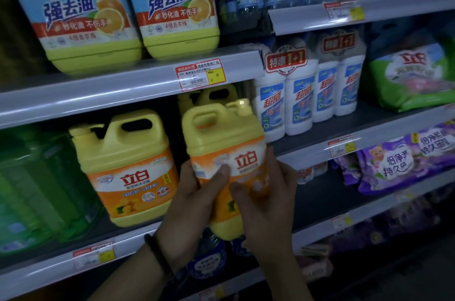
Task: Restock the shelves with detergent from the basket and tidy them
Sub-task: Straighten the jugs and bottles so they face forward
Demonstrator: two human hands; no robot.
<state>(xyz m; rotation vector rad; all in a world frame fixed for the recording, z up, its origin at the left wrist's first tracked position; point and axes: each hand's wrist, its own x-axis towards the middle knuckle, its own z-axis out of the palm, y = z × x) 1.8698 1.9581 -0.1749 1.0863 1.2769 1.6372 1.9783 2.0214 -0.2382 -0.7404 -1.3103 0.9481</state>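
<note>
A yellow detergent jug with an orange label [222,143] is held tilted in front of the middle shelf [138,231]. My left hand [194,202] grips its left side, thumb across the label. My right hand [267,204] grips its right side and lower part. A matching yellow jug [128,165] stands upright on the shelf just to the left. Another yellow jug [216,95] shows behind the held one, deeper on the shelf. The basket is out of view.
Two large yellow jugs with blue labels [128,7] stand on the shelf above. Green jugs [37,190] fill the left. White twin-pack bottles [307,93] stand to the right, with green [413,76] and purple [403,160] bags beyond. A price tag [199,75] hangs above the held jug.
</note>
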